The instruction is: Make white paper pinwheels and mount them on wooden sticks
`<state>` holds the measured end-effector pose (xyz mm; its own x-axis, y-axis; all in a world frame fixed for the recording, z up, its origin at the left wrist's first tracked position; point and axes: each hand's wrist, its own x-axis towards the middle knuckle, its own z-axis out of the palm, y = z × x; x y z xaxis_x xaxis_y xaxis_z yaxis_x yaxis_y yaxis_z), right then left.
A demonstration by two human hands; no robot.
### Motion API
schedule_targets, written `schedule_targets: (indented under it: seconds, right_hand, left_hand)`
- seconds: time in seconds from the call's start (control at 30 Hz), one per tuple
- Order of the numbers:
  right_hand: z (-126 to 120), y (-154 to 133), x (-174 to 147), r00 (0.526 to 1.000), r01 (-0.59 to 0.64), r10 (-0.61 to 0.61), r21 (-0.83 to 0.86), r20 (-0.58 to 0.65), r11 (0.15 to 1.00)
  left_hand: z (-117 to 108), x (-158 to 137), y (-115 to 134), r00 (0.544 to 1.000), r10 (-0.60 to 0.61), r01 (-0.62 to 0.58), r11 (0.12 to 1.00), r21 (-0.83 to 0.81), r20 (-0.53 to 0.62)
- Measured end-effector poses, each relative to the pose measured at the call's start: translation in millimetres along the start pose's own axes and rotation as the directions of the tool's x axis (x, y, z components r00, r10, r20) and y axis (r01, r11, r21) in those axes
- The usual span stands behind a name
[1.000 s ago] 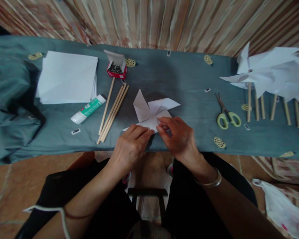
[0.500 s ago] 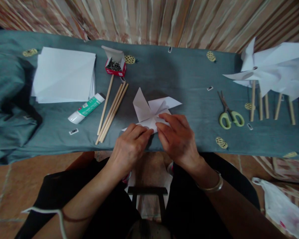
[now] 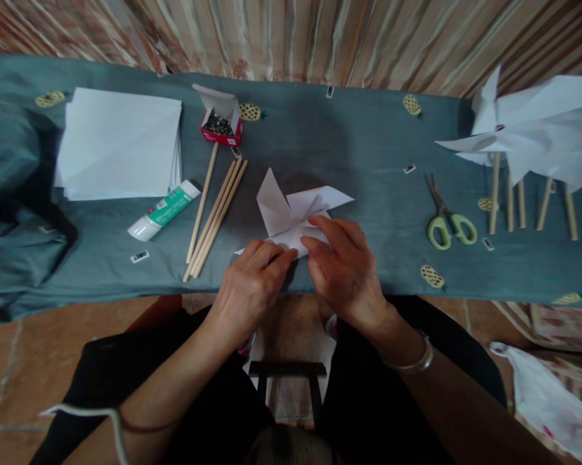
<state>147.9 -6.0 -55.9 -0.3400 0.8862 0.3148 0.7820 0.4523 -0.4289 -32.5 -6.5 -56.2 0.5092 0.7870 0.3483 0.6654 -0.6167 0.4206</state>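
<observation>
A white paper pinwheel [image 3: 277, 216] lies near the table's front edge, its folded blades pointing up and to the sides. My left hand [image 3: 252, 278] is closed on its lower left edge, thumb and fingers pressing the paper. From the right, my right hand [image 3: 343, 261] grips the lower right part, thumb and forefinger close to the centre. My fingers hide the pinwheel's lower blades. Left of my left hand lie several wooden sticks [image 3: 218, 219].
A paper stack [image 3: 121, 142], a glue tube [image 3: 165, 210] and a red box of metal pins [image 3: 221, 126] are on the left. Green-handled scissors [image 3: 446, 216] lie to the right, before several finished pinwheels on sticks [image 3: 533, 129]. The cloth-covered table [image 3: 368, 148] meets a curtain [image 3: 291, 39] behind.
The view has shifted slightly. Both hands stay on the paper pinwheel in nearly the same pose, with only tiny finger movement.
</observation>
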Motion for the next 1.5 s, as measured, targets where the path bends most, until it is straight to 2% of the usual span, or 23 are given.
schedule_targets:
  seconds: [0.47, 0.67, 0.93, 1.17, 1.33, 1.5]
  right_hand:
    - [2.3, 1.0, 1.5, 0.999, -0.034, 0.034, 0.000, 0.020, 0.999]
    - [2.1, -0.3, 3.7, 1.000, 0.019, -0.016, -0.151, 0.021, 0.988]
    - [2.5, -2.2, 7.1, 0.999, 0.026, -0.023, -0.175, 0.024, 0.984]
    - [2.6, -5.1, 8.9, 0.998, -0.023, 0.032, -0.170, 0.046, 0.985]
    - [4.1, -4.1, 9.6, 1.000, -0.011, 0.013, -0.217, 0.012, 0.976]
    - [6.7, -3.5, 9.3, 0.998, -0.022, 0.033, -0.221, 0.046, 0.975]
  left_hand:
    - [0.8, -0.8, -1.6, 1.000, -0.003, 0.003, 1.000, 0.024, 0.001]
    - [0.7, -0.4, -1.2, 1.000, 0.004, -0.004, 0.999, 0.033, 0.009]
    - [0.2, 0.7, -0.9, 1.000, -0.003, 0.003, 1.000, 0.028, 0.010]
    - [-0.1, -0.1, 0.3, 1.000, -0.010, 0.010, 1.000, 0.013, 0.014]
    - [-0.6, 1.1, 0.1, 1.000, -0.015, 0.015, 1.000, 0.014, 0.017]
    - [-1.0, 1.7, 0.2, 1.000, -0.007, 0.007, 1.000, 0.022, 0.019]
